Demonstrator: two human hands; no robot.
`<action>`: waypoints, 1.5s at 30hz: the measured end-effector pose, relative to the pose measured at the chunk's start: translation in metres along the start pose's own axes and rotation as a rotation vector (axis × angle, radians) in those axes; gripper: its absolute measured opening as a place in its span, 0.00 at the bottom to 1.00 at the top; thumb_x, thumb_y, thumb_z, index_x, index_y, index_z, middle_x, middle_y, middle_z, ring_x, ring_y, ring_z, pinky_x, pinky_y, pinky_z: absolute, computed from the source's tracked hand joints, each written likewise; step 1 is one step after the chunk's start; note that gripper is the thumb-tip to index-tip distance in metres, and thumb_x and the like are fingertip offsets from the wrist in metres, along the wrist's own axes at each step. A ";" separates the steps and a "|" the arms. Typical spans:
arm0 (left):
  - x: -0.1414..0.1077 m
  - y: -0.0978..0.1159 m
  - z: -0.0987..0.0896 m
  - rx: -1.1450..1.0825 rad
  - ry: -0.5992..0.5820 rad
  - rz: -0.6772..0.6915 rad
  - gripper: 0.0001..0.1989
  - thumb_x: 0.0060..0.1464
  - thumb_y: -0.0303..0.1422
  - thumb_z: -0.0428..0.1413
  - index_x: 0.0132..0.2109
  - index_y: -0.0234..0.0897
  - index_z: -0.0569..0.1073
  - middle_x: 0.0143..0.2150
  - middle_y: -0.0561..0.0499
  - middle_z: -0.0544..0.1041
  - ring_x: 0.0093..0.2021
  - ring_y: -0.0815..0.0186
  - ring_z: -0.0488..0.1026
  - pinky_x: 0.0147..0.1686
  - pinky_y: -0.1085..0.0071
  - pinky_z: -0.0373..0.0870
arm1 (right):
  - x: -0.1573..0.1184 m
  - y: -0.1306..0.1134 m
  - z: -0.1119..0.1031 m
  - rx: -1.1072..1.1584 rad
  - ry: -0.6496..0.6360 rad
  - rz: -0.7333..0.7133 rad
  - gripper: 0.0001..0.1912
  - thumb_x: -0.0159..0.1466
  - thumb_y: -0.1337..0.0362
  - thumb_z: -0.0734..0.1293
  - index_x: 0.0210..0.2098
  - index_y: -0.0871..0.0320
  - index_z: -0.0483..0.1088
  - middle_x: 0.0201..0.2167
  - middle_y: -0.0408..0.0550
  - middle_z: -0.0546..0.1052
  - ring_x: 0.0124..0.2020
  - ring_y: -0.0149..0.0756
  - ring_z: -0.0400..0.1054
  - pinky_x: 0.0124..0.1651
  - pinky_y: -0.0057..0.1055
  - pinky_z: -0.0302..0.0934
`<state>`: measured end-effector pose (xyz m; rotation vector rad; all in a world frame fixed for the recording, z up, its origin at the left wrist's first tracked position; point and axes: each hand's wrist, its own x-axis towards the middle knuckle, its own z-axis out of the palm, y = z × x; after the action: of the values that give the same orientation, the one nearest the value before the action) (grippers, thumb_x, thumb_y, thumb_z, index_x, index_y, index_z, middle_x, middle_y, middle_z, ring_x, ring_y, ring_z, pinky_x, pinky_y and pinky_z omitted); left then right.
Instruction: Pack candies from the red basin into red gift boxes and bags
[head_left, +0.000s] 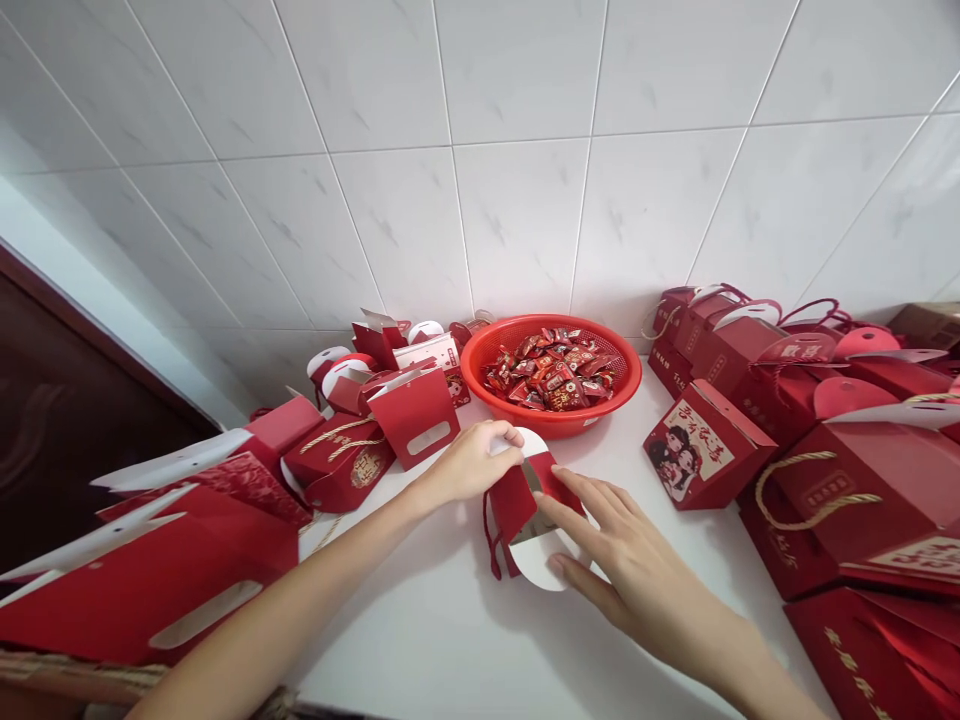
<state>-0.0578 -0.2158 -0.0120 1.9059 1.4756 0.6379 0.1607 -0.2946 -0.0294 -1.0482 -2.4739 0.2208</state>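
A small red gift box [514, 502] with white inner flaps and a dark red cord stands on the white table, its top open. My left hand [480, 460] is at its far left edge, with the fingers curled at the white far flap. My right hand [607, 540] rests on the box's right side and near flap, fingers spread; the thumb touches the white near flap. Behind the box sits a red plastic basket [469, 365] holding several wrapped candies [559, 370].
Several red boxes [416, 415] and larger open red boxes [225, 560] line the left side. More red boxes with rope handles [847, 490] crowd the right, beside a box with a printed couple [694, 450]. A tiled wall [525, 220] rises behind.
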 end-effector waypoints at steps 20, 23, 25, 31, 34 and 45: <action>0.006 -0.066 -0.020 -0.310 -0.463 0.125 0.42 0.55 0.41 0.64 0.72 0.50 0.54 0.72 0.43 0.59 0.60 0.53 0.70 0.56 0.58 0.71 | -0.003 0.032 0.015 0.301 -0.184 0.595 0.40 0.68 0.41 0.57 0.73 0.54 0.49 0.64 0.60 0.67 0.57 0.53 0.70 0.52 0.43 0.66; 0.009 -0.064 -0.019 -0.262 -0.412 0.125 0.41 0.57 0.40 0.62 0.72 0.47 0.54 0.67 0.43 0.68 0.57 0.55 0.72 0.57 0.58 0.70 | -0.001 0.037 0.014 0.230 -0.133 0.603 0.39 0.67 0.42 0.57 0.71 0.54 0.52 0.65 0.60 0.66 0.58 0.55 0.69 0.51 0.44 0.67; 0.008 -0.061 -0.023 -0.224 -0.406 0.136 0.41 0.55 0.40 0.63 0.72 0.48 0.56 0.67 0.44 0.67 0.57 0.55 0.72 0.57 0.58 0.71 | 0.001 0.041 0.010 0.201 -0.074 0.564 0.39 0.67 0.42 0.59 0.70 0.55 0.54 0.64 0.61 0.66 0.60 0.55 0.67 0.52 0.44 0.67; 0.007 -0.033 -0.047 0.106 -0.161 0.261 0.25 0.52 0.43 0.63 0.57 0.45 0.76 0.58 0.45 0.74 0.54 0.55 0.72 0.54 0.61 0.72 | 0.020 0.051 -0.013 0.180 0.251 0.479 0.30 0.67 0.42 0.60 0.60 0.54 0.67 0.57 0.58 0.73 0.57 0.53 0.69 0.53 0.44 0.66; 0.015 -0.010 -0.051 0.153 0.025 0.291 0.18 0.56 0.43 0.59 0.50 0.42 0.80 0.49 0.46 0.77 0.45 0.59 0.75 0.48 0.63 0.74 | 0.045 0.061 -0.020 0.203 0.403 0.450 0.23 0.67 0.48 0.62 0.53 0.56 0.71 0.54 0.56 0.76 0.53 0.49 0.72 0.52 0.41 0.66; 0.103 0.024 -0.027 0.468 -0.398 0.098 0.18 0.59 0.42 0.50 0.34 0.39 0.81 0.36 0.51 0.82 0.38 0.58 0.77 0.40 0.69 0.69 | 0.131 0.121 -0.015 0.324 0.390 0.532 0.09 0.61 0.66 0.68 0.41 0.59 0.74 0.42 0.52 0.81 0.40 0.40 0.75 0.43 0.33 0.67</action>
<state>-0.0351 -0.1148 0.0239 2.2987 1.3521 -0.0679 0.1648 -0.1168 -0.0096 -1.4234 -1.7118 0.5051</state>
